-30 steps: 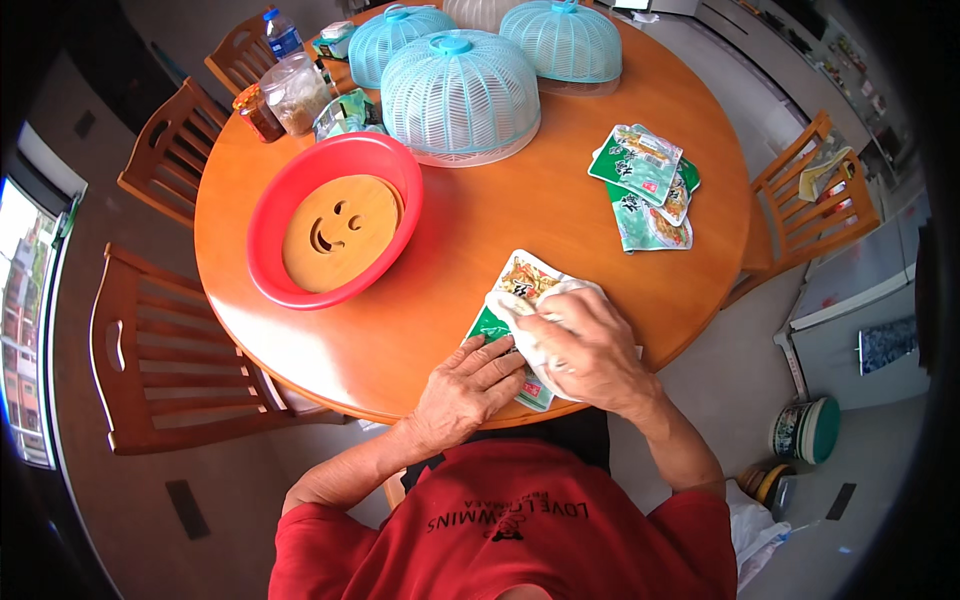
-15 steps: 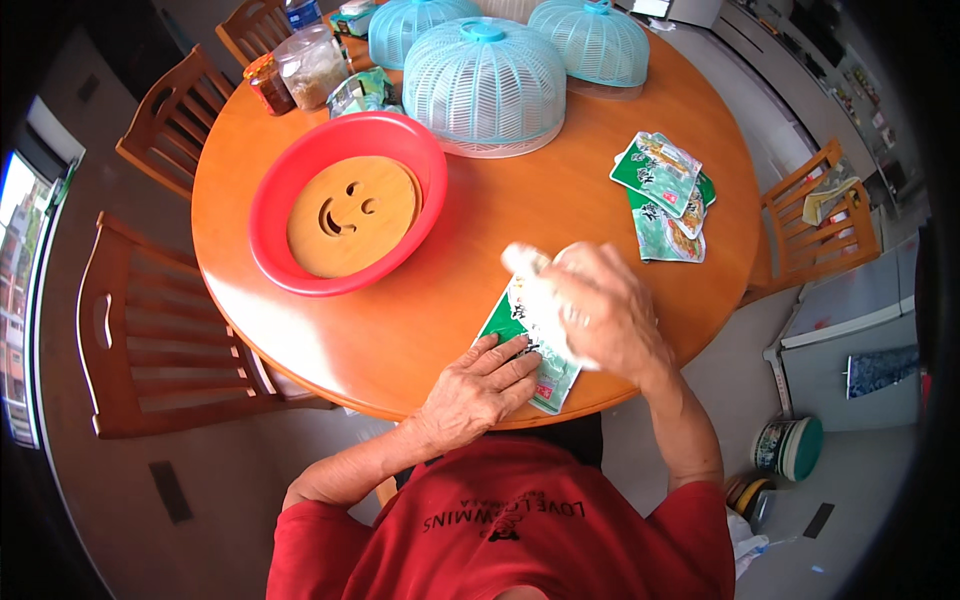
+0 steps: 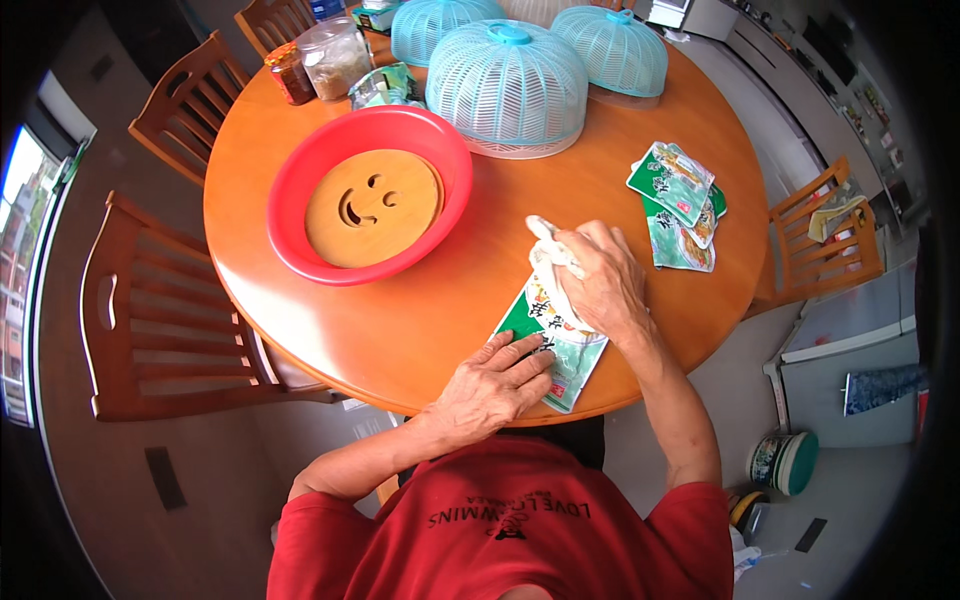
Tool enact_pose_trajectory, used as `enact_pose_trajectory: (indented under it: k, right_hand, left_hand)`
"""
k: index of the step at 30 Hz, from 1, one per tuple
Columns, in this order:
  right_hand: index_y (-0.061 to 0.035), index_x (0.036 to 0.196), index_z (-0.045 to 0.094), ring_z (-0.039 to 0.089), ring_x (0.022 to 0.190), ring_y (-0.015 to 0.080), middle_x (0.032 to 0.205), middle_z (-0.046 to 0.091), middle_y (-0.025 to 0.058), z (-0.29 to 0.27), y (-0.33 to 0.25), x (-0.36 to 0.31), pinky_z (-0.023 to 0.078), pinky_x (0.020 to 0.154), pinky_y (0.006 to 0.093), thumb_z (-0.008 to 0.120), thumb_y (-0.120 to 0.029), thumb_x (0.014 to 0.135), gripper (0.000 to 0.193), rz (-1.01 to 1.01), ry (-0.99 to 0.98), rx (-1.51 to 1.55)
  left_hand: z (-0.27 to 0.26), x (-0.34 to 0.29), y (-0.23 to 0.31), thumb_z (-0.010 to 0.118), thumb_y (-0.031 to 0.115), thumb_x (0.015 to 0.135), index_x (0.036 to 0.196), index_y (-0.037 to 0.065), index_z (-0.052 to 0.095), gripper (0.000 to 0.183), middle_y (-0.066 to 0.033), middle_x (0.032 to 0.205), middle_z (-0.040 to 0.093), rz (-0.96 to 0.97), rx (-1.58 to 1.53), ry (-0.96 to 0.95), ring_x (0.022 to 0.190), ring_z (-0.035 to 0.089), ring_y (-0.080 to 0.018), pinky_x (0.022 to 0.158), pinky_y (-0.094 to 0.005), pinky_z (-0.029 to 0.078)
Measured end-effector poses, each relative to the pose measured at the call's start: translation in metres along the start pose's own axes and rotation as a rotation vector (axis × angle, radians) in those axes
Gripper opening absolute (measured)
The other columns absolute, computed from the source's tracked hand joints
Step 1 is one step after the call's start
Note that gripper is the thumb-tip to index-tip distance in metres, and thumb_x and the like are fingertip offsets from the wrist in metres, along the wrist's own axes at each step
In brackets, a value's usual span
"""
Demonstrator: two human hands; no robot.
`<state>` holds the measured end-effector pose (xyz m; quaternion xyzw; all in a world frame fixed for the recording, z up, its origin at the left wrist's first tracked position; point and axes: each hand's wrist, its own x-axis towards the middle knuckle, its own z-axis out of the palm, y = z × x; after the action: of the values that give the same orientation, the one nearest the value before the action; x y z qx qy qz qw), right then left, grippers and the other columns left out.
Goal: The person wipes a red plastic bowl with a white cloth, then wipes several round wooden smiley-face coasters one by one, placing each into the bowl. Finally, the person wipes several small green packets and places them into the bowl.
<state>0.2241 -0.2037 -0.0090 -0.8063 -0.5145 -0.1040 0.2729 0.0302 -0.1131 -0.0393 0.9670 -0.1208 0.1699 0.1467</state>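
Note:
A green and white flat food packet [image 3: 572, 378] lies on the round wooden table close to its near edge. My left hand [image 3: 492, 386] rests flat on the packet's left side, fingers stretched out. Bunched in my closed right hand [image 3: 608, 282] is a white cloth [image 3: 548, 250]. The cloth touches the packet's upper part and hides some of it. Several similar packets [image 3: 672, 184] lie overlapping in a loose pile further right on the table.
Left of the packet stands a red basin [image 3: 283, 222] holding a round wooden piece [image 3: 345, 235] with a cut-out face. Blue mesh food covers [image 3: 508, 90], a clear jar [image 3: 335, 60] and a red-brown jar [image 3: 289, 75] stand at the far side. Wooden chairs [image 3: 165, 300] surround the table [image 3: 400, 340].
My right hand, blurred before, has moved with the cloth toward the packet's far end. The left hand stays flat on the packet. The whole view has shifted slightly.

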Motion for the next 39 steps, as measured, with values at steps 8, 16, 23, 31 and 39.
enact_pose_trajectory:
  k: [8,16,23,31,39]
  right_hand:
    - [-0.0129,0.103,0.070,0.056,0.095,0.0242,0.099,0.056,0.0026,-0.022,-0.016,-0.056,0.050,0.078,0.0395,0.075,-0.013,0.069,0.035,-0.330,0.040,0.001]
    - [-0.0119,0.096,0.069,0.057,0.095,0.0250,0.100,0.059,0.0021,-0.053,-0.004,-0.104,0.051,0.077,0.0389,0.077,-0.006,0.063,0.035,-0.259,-0.133,0.167]
    - [-0.0071,0.103,0.067,0.056,0.097,0.0323,0.104,0.059,0.0095,-0.050,0.019,-0.089,0.047,0.081,0.0421,0.071,-0.001,0.067,0.037,0.036,0.033,-0.031]
    - [-0.0072,0.107,0.065,0.054,0.100,0.0340,0.107,0.057,0.0108,-0.049,0.024,-0.087,0.046,0.085,0.0438,0.069,-0.005,0.072,0.035,0.133,0.010,-0.085]
    - [-0.0059,0.108,0.064,0.053,0.104,0.0342,0.109,0.056,0.0111,-0.045,0.024,-0.093,0.046,0.087,0.0447,0.070,-0.003,0.068,0.040,0.118,0.037,-0.077]
  left_hand:
    - [0.004,-0.001,-0.002,0.060,0.017,0.081,0.105,0.008,0.065,0.026,-0.0060,0.119,0.063,-0.023,-0.049,0.076,0.122,0.056,-0.0245,0.105,-0.0448,0.043]
    - [0.001,0.001,0.000,0.063,0.012,0.077,0.103,0.007,0.061,0.026,-0.0087,0.118,0.062,-0.054,-0.086,0.069,0.118,0.058,-0.0263,0.101,-0.0450,0.046]
    - [-0.009,0.004,-0.001,0.055,0.020,0.085,0.104,0.005,0.058,0.024,-0.0097,0.128,0.058,0.034,0.012,0.021,0.120,0.056,-0.0273,0.102,-0.0442,0.046]
    - [-0.046,0.008,-0.002,0.061,-0.006,0.085,0.105,0.002,0.056,0.022,-0.0121,0.111,0.066,-0.132,-0.240,0.250,0.093,0.069,-0.0252,0.079,-0.0355,0.057]
    - [-0.126,0.030,-0.043,0.059,0.002,0.095,0.116,0.003,0.059,0.021,-0.0002,0.099,0.068,-0.442,-0.872,0.729,0.088,0.061,-0.0074,0.075,-0.0240,0.052]
